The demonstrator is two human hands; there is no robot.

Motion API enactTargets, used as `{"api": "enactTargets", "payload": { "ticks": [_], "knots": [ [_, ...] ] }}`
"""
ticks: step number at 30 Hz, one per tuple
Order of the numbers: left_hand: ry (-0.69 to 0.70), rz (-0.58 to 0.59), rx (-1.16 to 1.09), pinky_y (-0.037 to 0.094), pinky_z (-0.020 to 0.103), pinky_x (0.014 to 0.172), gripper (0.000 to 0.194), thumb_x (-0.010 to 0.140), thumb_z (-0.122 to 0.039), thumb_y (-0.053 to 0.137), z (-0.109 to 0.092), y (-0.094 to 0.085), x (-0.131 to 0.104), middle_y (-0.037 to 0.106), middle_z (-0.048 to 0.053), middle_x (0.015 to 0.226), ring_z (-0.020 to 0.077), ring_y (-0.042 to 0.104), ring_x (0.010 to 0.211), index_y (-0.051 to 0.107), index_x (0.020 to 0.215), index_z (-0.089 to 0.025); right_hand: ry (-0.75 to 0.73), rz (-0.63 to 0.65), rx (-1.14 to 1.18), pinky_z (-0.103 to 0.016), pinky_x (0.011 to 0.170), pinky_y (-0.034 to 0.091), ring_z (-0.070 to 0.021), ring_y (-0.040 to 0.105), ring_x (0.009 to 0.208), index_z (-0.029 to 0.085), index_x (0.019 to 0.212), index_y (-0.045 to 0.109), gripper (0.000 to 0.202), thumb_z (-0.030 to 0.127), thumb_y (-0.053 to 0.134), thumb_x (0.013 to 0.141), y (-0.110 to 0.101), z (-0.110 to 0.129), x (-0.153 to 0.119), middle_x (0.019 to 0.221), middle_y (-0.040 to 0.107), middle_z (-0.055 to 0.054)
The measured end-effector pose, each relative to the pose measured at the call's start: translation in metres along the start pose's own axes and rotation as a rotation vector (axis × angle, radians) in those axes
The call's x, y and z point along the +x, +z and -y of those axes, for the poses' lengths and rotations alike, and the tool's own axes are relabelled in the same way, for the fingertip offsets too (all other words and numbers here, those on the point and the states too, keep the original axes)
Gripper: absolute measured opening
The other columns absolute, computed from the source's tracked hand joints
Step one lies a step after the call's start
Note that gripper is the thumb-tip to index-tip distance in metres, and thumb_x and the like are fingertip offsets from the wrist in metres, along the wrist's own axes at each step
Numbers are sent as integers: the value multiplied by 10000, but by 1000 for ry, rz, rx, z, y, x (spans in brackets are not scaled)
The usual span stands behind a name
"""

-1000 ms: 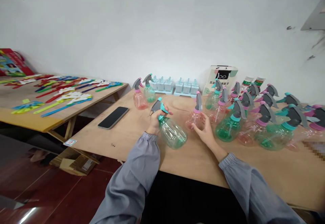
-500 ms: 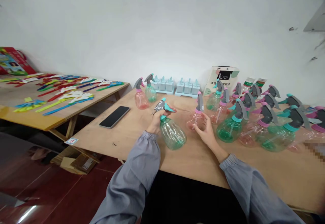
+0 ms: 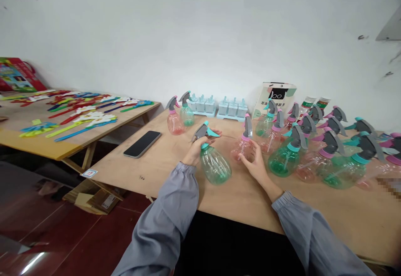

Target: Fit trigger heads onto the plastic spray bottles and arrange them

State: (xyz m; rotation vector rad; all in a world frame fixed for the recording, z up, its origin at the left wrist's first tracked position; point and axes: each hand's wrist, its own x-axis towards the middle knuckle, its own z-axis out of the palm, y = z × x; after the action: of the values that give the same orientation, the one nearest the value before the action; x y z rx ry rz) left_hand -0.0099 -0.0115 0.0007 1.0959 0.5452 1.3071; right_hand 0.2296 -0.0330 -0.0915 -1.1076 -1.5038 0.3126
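My left hand (image 3: pixel 194 150) is closed around the neck of a green spray bottle (image 3: pixel 216 165), which tilts with its base toward the right. The bottle has a grey and turquoise trigger head. My right hand (image 3: pixel 254 161) wraps the side of a pink spray bottle (image 3: pixel 240 147), which stands upright on the table with a grey head and pink collar. Directly right of that hand is another green spray bottle (image 3: pixel 283 159). Behind my left hand stand a pink spray bottle (image 3: pixel 175 123) and a green spray bottle (image 3: pixel 187 116).
Several more spray bottles crowd the right of the wooden table (image 3: pixel 175 192). A phone (image 3: pixel 142 144) lies at the left. Pale blue popsicle moulds (image 3: pixel 232 108) and a printed box (image 3: pixel 272 96) stand by the wall. Colourful hand-shaped clappers (image 3: pixel 84 125) cover the left table.
The green bottle in my left hand has turned slightly and its head now sits a little farther right. My right hand stays on the pink bottle. The view has shifted slightly.
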Motion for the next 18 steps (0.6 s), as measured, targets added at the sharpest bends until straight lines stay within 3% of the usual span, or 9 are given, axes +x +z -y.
{"api": "enactTargets", "payload": {
  "ticks": [2,7,11,14,18],
  "knots": [
    [-12,-25,-7,465,393,951,339,539,-196,616,1,0,1,764,54,886,283,702,1039,696,868,-186,4,0,0,-565,1118,441,-313,502,1346,238,1417,386,724,493,698,814,0,0,0,1432,493,-157],
    [62,-125,25,522,415,891,142,505,-219,573,3,-4,5,714,55,708,304,715,958,615,637,-189,9,12,10,-561,1131,432,-307,496,1355,242,1424,377,724,489,697,822,-1,1,-1,1445,478,-157],
    [165,-111,119,521,415,952,221,566,-211,622,-6,-11,4,743,52,817,295,698,1055,687,778,-203,5,-1,11,-573,1129,430,-308,492,1354,251,1424,380,724,488,700,819,0,-1,-2,1436,484,-148],
    [227,-155,223,506,400,1001,296,628,-249,701,-24,-33,2,757,52,984,275,679,1122,726,922,-226,-2,-8,17,-570,1122,438,-307,491,1351,249,1420,385,715,488,695,822,1,-2,-4,1430,483,-146],
    [341,-447,474,528,378,979,363,624,-291,823,-55,-88,0,752,57,1065,277,665,1130,743,972,-225,-9,0,10,-584,1117,437,-311,503,1336,245,1422,390,717,493,695,823,4,-1,-7,1415,495,-148]
  ]
}}
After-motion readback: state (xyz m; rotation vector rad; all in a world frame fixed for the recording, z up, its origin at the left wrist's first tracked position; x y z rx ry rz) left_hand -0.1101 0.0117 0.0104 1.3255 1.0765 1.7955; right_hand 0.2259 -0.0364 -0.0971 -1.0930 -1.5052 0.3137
